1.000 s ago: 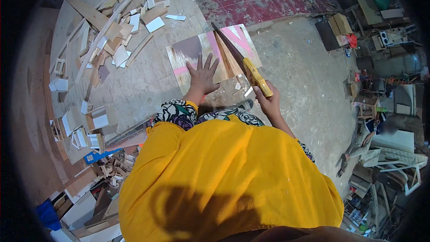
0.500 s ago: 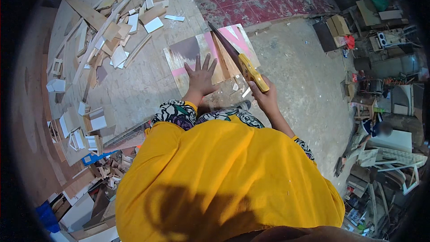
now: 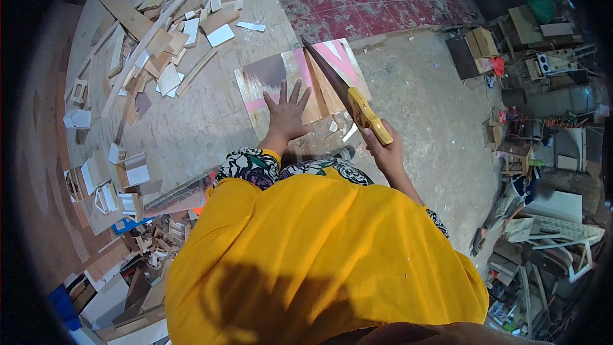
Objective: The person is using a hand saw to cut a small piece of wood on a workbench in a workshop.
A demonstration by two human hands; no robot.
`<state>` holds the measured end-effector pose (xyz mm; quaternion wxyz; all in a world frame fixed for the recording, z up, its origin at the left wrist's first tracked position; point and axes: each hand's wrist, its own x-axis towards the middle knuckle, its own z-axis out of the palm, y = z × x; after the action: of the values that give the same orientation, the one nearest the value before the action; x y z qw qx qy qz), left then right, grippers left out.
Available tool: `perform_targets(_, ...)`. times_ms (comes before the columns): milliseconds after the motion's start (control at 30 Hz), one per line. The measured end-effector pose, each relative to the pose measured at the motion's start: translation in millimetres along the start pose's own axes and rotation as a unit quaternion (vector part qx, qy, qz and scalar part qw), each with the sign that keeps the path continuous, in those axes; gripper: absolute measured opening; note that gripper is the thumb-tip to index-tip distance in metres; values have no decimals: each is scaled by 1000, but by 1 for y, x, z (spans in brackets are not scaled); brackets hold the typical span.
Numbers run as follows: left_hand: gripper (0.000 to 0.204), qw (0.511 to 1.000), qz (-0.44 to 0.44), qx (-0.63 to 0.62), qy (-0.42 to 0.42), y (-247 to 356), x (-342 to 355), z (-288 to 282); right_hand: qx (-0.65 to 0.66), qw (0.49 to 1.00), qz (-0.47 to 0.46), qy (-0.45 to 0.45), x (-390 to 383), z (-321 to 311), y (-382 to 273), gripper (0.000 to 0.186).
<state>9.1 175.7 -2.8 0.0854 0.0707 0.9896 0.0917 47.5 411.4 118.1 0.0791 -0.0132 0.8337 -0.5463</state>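
A painted wooden board (image 3: 260, 74) with grey, pink and white patches lies at the right edge of the work table, part of it reaching past the edge. My left hand (image 3: 287, 112) presses flat on it, fingers spread. In my right hand (image 3: 387, 151) is the yellow handle of a handsaw (image 3: 361, 106). Its dark blade slants up and to the left across the board, with the tip near the board's far edge. A bare-wood strip shows beside the blade. Whether the teeth sit in a cut is hard to make out.
Wood offcuts (image 3: 167, 45) are heaped on the table's (image 3: 185, 129) far left, with small box-like pieces (image 3: 136, 171) nearer me. More scraps (image 3: 153, 243) lie below the table. Across the concrete floor (image 3: 434, 134), a person (image 3: 530, 188) is among boards and clutter at the right.
My right hand and the saw have drawn back a little, toward me and to the right. My left hand stays spread on the board.
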Motion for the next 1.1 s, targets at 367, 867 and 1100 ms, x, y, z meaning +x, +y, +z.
perform_targets(367, 109, 1000, 4, -1, 18, 0, 0, 2, -11, 1000, -7, -13, 3, -3, -3, 18)
perform_targets(867, 97, 999, -6, 36, -5, 4, -11, 6, 18, 999, 18, -21, -4, -10, -15, 17)
perform_targets(1100, 94, 1000, -10, 17, -2, 5, -11, 6, 25, 999, -6, -19, 0, -13, -19, 19)
